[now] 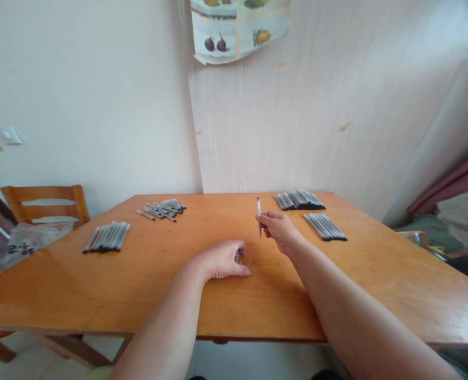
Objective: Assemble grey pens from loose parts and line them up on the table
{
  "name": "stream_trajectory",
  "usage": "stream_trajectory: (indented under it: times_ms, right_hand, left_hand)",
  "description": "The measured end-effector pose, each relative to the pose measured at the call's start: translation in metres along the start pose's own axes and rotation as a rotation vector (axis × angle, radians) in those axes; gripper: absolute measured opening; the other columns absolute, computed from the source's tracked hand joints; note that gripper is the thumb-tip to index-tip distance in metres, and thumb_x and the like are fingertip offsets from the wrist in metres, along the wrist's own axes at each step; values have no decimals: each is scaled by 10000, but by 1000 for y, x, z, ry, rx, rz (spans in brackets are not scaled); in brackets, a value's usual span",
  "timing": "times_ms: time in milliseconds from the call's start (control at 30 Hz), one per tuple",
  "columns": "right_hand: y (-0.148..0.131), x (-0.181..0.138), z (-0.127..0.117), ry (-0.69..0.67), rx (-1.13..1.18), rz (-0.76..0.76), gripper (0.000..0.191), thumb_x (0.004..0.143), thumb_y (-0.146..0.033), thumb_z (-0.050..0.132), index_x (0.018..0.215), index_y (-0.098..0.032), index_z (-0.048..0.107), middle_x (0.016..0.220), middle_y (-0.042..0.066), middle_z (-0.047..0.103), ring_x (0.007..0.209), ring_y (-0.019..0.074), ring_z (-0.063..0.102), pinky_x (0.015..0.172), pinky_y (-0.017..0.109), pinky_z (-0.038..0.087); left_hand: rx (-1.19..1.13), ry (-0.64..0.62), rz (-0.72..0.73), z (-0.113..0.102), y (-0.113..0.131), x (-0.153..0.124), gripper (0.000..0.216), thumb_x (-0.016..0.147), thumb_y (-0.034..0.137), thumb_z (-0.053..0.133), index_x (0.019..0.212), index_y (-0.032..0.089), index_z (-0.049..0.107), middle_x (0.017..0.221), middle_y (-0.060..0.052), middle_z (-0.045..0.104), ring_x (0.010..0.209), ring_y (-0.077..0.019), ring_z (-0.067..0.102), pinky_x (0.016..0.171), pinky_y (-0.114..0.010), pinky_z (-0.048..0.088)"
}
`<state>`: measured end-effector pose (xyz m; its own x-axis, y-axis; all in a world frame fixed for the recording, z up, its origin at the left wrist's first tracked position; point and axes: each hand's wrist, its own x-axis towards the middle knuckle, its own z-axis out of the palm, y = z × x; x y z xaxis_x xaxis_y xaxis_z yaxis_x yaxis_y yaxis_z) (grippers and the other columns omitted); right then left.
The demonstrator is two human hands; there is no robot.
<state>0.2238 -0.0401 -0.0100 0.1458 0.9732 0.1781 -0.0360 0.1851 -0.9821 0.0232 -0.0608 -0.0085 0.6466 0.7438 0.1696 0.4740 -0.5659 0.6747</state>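
Observation:
My right hand (279, 228) pinches a grey pen (259, 211) and holds it upright above the middle of the wooden table (376, 274). My left hand (224, 258) rests on the tabletop just left of it, fingers curled under, and nothing shows in it. Several piles of similar grey pens lie around: one pile (107, 236) at the left, a looser pile (165, 208) at the back left, a stack (299, 199) at the back right, and a neat row (325, 227) close to my right hand.
A wooden chair (46, 203) stands at the table's left end, with a plastic bag (30, 237) on it. The table is pushed against a pale wall and a wood-grain panel. A fruit poster (237, 26) hangs above. Fabric and clutter sit at the right.

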Motion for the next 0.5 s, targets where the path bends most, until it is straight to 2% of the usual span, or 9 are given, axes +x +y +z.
stream_trajectory:
  times_ms: [167, 300, 500]
  right_hand:
    - [-2, -2, 1, -6, 70, 22, 280, 709, -408, 654, 660, -178, 502, 541, -22, 480, 456, 72, 424, 433, 214, 322]
    - [0, -1, 1, 3, 81, 17, 269, 713, -406, 655, 690, -172, 525, 573, -5, 523, 479, 83, 463, 447, 218, 358]
    - [-3, -1, 2, 39, 99, 27, 237, 720, -375, 649, 689, -170, 534, 583, 17, 561, 487, 94, 492, 459, 231, 397]
  left_hand:
    - [43, 3, -6, 1, -5, 1, 214, 595, 278, 706, 784, 214, 630, 626, 6, 590, 512, -141, 494, 465, -244, 296]
    - [73, 42, -17, 2, -7, 3, 165, 624, 224, 646, 787, 209, 625, 621, 2, 592, 514, -137, 487, 473, -243, 286]
    - [141, 104, 17, 2, -16, 8, 38, 668, 240, 617, 668, 204, 627, 598, -16, 597, 517, -144, 485, 475, -245, 276]
